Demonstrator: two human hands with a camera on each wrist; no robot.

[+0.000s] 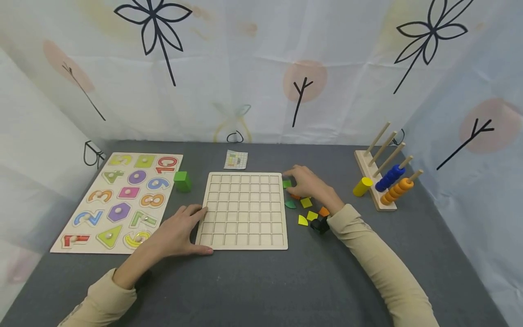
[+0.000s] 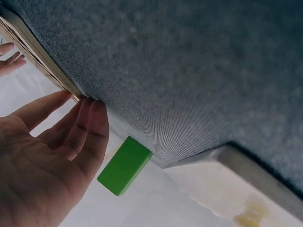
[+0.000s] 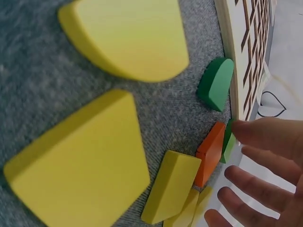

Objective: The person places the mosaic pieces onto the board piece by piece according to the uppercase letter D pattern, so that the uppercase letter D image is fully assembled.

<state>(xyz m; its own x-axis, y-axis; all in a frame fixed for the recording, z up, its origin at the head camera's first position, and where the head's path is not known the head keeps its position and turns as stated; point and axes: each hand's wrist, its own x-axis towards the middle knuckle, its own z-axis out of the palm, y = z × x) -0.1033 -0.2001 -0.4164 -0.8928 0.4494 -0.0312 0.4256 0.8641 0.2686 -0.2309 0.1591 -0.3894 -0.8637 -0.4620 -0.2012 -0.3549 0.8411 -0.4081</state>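
A pale wooden grid board lies flat at the middle of the table. My left hand rests at its left side, thumb by the near corner. In the left wrist view, the fingertips meet the board's edge. Beyond the right edge, my right hand reaches over small coloured pieces with its fingers apart. In the right wrist view, its thumb is right at a green piece. Close by lie an orange piece, a rounded green piece and several yellow pieces.
At the left lies a number-and-shape puzzle board, with a green block beside its right edge. A small printed card lies behind the grid board. A peg stand with blue and orange beads stands at right, beside a yellow cylinder.
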